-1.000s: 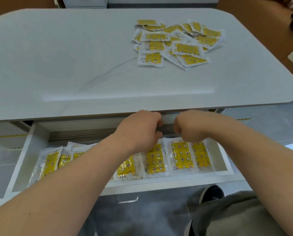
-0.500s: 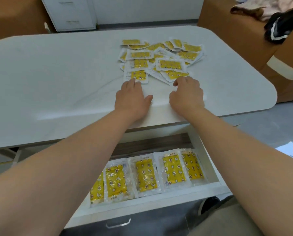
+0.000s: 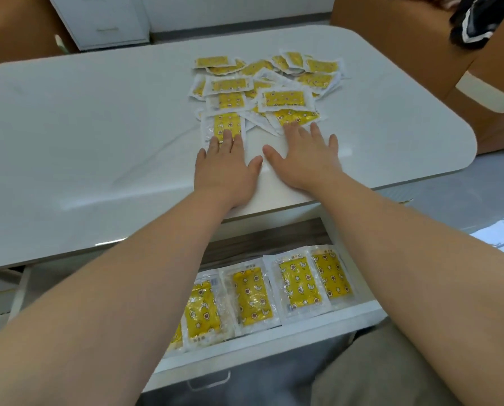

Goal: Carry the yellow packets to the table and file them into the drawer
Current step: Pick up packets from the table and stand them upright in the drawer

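Observation:
A loose pile of yellow packets (image 3: 274, 83) in clear wrappers lies on the white table (image 3: 84, 127), toward its far middle. My left hand (image 3: 226, 168) rests flat on the tabletop, fingers apart, its fingertips on the nearest packet (image 3: 226, 124). Beside it, my right hand (image 3: 303, 156) is also flat and spread, with its fingertips touching a packet (image 3: 296, 117) at the pile's front edge. Neither hand grips anything. Below the table edge the white drawer (image 3: 274, 341) stands pulled out, holding a row of several packets (image 3: 300, 284) laid side by side; my left forearm hides its left part.
A white cabinet (image 3: 104, 22) stands beyond the table at the back left. Brown furniture (image 3: 406, 48) with dark clothing (image 3: 476, 27) on it sits at the back right. Grey floor shows to the right of the table.
Both hands rose from the open drawer to the tabletop and slid forward. Their fingertips now touch the nearest packets of the pile.

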`<move>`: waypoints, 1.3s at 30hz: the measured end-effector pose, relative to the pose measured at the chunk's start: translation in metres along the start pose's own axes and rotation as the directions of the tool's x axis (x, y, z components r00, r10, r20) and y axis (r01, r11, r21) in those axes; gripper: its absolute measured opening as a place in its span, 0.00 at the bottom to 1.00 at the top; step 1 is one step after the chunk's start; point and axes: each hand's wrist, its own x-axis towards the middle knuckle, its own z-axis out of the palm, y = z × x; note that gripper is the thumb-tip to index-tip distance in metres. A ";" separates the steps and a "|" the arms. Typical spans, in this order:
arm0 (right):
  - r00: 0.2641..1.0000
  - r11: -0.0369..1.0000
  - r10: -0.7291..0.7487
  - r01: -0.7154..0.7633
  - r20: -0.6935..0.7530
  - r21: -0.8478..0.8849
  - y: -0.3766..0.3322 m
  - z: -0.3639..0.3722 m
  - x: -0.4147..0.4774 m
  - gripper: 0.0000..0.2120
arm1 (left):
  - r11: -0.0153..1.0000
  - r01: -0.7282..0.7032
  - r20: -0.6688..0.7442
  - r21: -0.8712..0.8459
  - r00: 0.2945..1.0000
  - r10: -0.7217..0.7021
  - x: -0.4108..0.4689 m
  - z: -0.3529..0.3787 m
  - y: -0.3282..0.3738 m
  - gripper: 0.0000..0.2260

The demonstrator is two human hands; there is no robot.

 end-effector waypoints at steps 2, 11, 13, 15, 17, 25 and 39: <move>0.998 1.000 -0.018 0.017 -0.052 -0.025 -0.002 0.000 -0.002 0.39 | 1.000 -0.009 -0.040 0.017 0.999 0.010 -0.021 -0.002 -0.003 0.32; 0.993 0.999 -0.038 0.035 -0.112 -0.032 -0.009 -0.002 -0.017 0.30 | 0.986 -0.033 -0.190 0.164 0.980 0.064 -0.102 -0.013 -0.026 0.19; 0.994 0.998 -0.059 0.056 -0.097 -0.038 -0.018 -0.006 -0.026 0.27 | 0.983 -0.037 -0.176 0.182 0.982 0.070 -0.110 -0.018 -0.033 0.18; 0.981 0.990 -0.117 0.103 -0.156 -0.098 -0.029 -0.013 -0.041 0.23 | 0.983 -0.044 -0.181 0.177 0.981 0.076 -0.119 -0.022 -0.040 0.16; 0.964 0.974 -0.203 0.181 -0.171 -0.137 -0.038 -0.017 -0.053 0.18 | 0.985 -0.057 -0.204 0.160 0.975 0.089 -0.122 -0.025 -0.045 0.14; 0.994 0.997 0.000 0.009 -0.107 0.079 -0.042 -0.013 -0.056 0.28 | 0.997 -0.018 -0.205 -0.076 0.979 0.002 -0.109 -0.031 -0.058 0.12; 0.982 0.986 0.111 -0.128 0.154 0.105 -0.048 -0.036 -0.056 0.35 | 0.986 0.067 0.193 -0.156 0.981 -0.036 -0.094 -0.046 -0.064 0.41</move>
